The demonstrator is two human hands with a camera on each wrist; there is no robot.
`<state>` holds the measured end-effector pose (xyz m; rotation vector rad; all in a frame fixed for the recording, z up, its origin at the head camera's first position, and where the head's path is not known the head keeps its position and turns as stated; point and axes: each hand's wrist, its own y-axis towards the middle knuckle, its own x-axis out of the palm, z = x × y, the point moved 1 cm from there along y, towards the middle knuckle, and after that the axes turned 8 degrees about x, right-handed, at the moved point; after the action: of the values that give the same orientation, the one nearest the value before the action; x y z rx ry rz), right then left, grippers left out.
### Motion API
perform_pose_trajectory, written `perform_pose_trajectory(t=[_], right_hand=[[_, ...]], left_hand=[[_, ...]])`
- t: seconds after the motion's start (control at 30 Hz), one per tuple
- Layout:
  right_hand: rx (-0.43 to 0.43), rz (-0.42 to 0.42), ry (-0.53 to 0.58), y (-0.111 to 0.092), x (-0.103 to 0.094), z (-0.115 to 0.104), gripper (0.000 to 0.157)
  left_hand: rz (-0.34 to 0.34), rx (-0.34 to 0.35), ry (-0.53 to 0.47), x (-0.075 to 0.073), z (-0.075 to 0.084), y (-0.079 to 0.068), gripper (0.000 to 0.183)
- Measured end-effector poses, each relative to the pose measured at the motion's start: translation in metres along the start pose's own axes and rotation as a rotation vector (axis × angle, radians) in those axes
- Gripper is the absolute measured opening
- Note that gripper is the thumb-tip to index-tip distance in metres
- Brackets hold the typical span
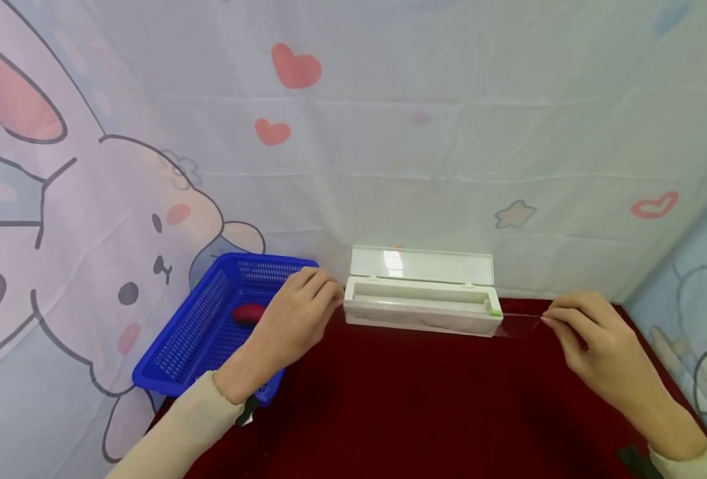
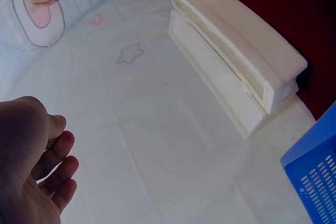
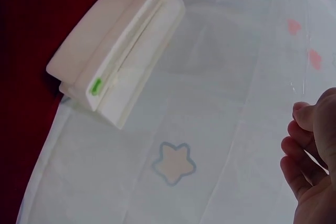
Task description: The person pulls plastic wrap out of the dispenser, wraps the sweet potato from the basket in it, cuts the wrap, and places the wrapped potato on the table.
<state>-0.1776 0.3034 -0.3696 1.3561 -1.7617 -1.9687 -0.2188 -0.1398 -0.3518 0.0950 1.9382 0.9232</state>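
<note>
a pale printed cloth (image 1: 389, 153) hangs behind a dark red tabletop (image 1: 425, 406). a blue basket (image 1: 188, 336) sits at the left, and to its right a white box (image 1: 419, 293) stands with its lid up. seen from the head, a clear film (image 1: 443, 317) stretches across the box's front, its lower edge hard to make out. the left hand (image 1: 299, 309) pinches one end, the right hand (image 1: 595, 346) the other. a red object (image 1: 247, 314) lies in the basket; a green piece (image 1: 495, 313) marks the box's right end.
</note>
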Motion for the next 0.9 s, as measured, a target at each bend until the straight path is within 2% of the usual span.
perform_pose_trajectory(t=[0.37,0.73,0.9], right_hand=[[0.027,-0.029,0.009,-0.019,0.007,0.003,0.053],[0.063,-0.073,0.024,-0.043,0.015,0.001,0.055],[0.08,-0.093,0.038,-0.052,0.017,0.0,0.054]], left_hand=[[0.002,0.021,-0.019,0.006,0.007,-0.009,0.011],[-0.007,0.054,-0.042,0.015,0.015,-0.023,0.006],[-0.025,0.048,-0.06,0.019,0.017,-0.028,0.006]])
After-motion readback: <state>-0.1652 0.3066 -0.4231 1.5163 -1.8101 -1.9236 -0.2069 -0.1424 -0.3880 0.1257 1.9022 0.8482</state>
